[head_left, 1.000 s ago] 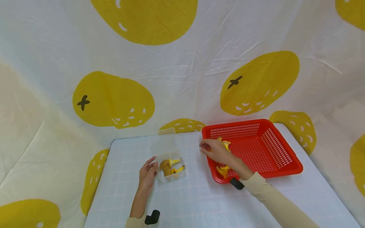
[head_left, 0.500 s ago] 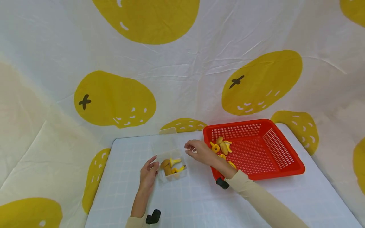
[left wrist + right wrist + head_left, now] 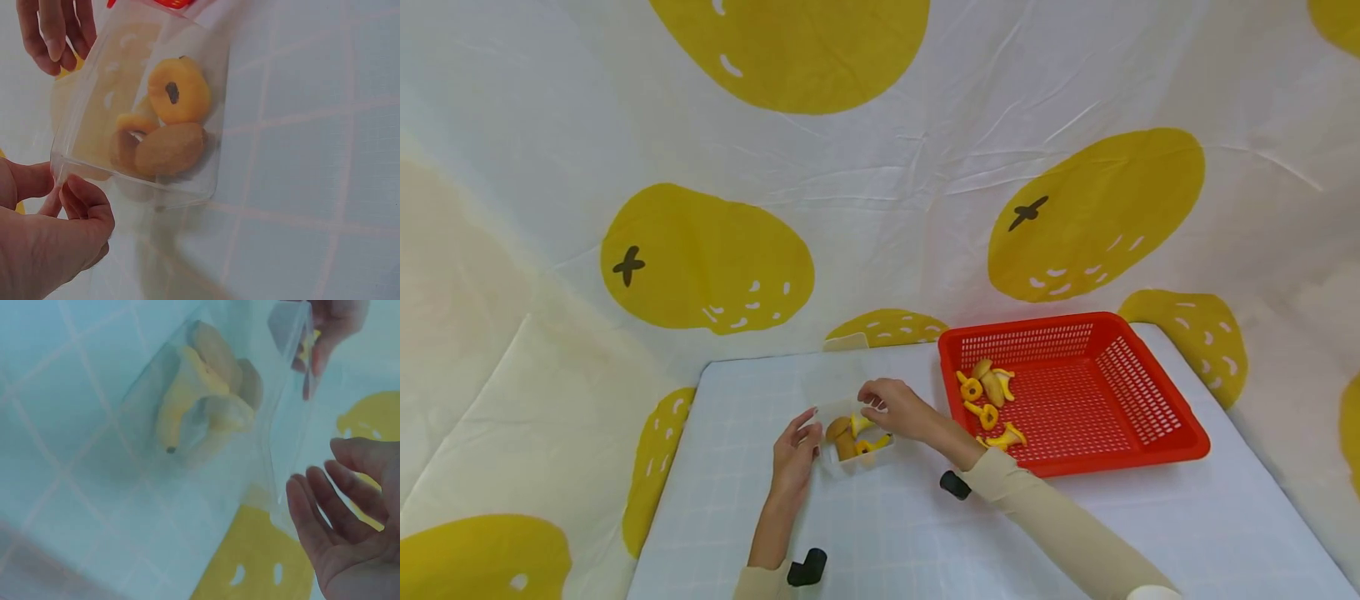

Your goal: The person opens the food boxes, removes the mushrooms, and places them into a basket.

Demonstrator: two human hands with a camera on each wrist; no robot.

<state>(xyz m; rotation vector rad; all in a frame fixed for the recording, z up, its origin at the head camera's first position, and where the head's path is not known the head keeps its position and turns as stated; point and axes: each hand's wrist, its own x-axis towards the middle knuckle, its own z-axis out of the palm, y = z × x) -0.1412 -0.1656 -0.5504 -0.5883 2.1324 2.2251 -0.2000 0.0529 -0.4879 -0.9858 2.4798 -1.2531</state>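
Observation:
A clear plastic box (image 3: 850, 467) with its lid (image 3: 829, 379) folded back stands on the table. Inside lie a brown mushroom (image 3: 844, 443) and two yellow mushrooms (image 3: 876, 444), one partly behind the fingers in the head view. At the box's left side, my left hand (image 3: 793, 462) pinches its rim between thumb and fingers, as the left wrist view shows. My right hand (image 3: 901, 410) hovers over the box's far right corner, fingers loosely bent and nothing visible in them. Whether its fingertips (image 3: 297, 487) touch the box edge I cannot tell.
To the right stands a red basket (image 3: 1138, 379) with perforated walls. Along its left side lie a brown mushroom (image 3: 992, 385) and several yellow mushrooms (image 3: 1006, 436). A white cloth with yellow fruit prints hangs behind the table (image 3: 910, 533).
My right hand has travelled left, from above the basket's left edge to the box, uncovering the mushrooms in the basket. My left hand has stayed at the box.

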